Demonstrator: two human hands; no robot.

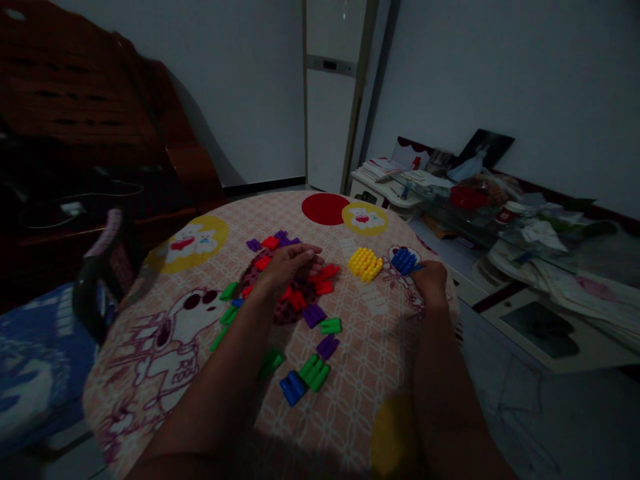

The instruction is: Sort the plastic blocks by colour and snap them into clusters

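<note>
My left hand (291, 262) hovers over a scatter of red blocks (324, 280) near the middle of the cloth-covered table (380, 347), fingers curled loosely; I cannot see anything in them. My right hand (429, 280) is closed on the edge of a stack of blue blocks (403, 260) at the table's right side. A stack of yellow blocks (365, 264) stands just left of the blue one. Purple blocks (314, 315), green blocks (314, 370) and a loose blue block (293, 387) lie nearer to me.
The room is dim. A dark wooden bench (100, 133) stands at the left with a blue cushion (35, 360) below it. At the right, a low white cabinet (385, 190) and a glass shelf hold cluttered papers and containers (500, 207). A white door (333, 100) is behind.
</note>
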